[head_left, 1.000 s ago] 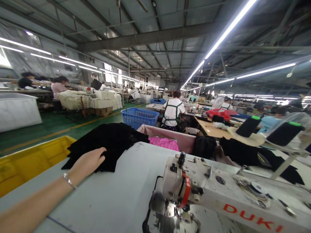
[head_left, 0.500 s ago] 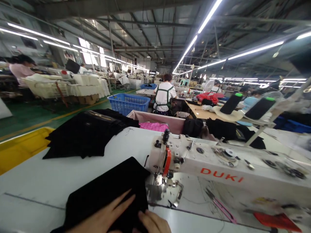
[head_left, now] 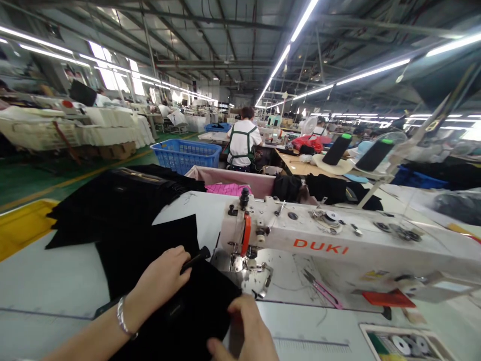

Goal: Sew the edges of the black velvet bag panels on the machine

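Note:
A black fabric piece lies on the white table in front of a white DUKI sewing machine. My left hand, with a bracelet on the wrist, rests on the fabric with fingers curled over a folded edge near the needle plate. My right hand pinches the fabric's near right edge at the bottom of the view. A stack of black fabric pieces sits further back on the left of the table.
A yellow bin is at the left. A pink-lined box and a blue basket stand behind the table. A person in a white shirt sits ahead, back turned. Two black thread cones stand at the right. Pink-handled snips lie by the machine.
My left hand left the far stack and drew a black piece toward the machine. Both hands now hold it by the needle. The view has tilted down and turned right.

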{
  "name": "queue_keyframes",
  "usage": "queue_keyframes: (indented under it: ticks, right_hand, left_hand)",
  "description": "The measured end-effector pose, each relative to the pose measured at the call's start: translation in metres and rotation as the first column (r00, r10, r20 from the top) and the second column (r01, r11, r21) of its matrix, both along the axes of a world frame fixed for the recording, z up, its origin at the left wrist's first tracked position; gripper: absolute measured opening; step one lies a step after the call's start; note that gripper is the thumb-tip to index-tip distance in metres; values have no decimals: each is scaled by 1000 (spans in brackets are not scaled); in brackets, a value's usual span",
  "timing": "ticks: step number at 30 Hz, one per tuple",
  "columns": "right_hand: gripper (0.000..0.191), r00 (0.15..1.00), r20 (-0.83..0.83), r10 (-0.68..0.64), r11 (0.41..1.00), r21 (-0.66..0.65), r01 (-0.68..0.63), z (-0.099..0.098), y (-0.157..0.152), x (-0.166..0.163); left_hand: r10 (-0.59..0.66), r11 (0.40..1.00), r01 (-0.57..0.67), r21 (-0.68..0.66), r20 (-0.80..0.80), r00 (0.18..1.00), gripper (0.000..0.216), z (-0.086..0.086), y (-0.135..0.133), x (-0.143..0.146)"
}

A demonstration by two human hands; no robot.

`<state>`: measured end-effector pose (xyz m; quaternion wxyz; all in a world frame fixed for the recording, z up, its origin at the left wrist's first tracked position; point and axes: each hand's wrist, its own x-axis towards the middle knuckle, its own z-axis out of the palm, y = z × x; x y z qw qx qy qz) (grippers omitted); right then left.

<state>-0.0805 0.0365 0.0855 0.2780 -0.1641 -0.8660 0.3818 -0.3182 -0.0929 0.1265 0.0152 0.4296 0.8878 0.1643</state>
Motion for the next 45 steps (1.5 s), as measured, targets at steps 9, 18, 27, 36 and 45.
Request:
queue_keyframes:
  ticks: [9, 18, 27, 36, 45]
  right_hand:
    - [45, 985, 49, 165, 983, 78, -169, 64, 24, -9]
    - [14, 952, -194, 238, 971, 83, -226, 96, 12, -10]
    - [22, 945, -128, 301, 953, 3, -303, 110, 15, 0]
    - [9, 930, -164, 328, 944, 16, -330, 108, 14, 0]
    - [20, 961, 29, 276, 953, -137, -269, 119, 15, 3]
  left_hand:
    - [-112, 974, -30, 223, 593, 797, 32, 67, -44, 36]
    - [-113, 886, -323, 332, 831, 545, 49, 86, -66, 65]
    - [-113, 803, -455, 384, 849, 517, 35, 87, -75, 81]
    - [-201, 817, -381, 434, 832, 518, 29, 77, -83, 75]
    - [-13, 866, -245, 435, 510, 860, 24, 81, -82, 84]
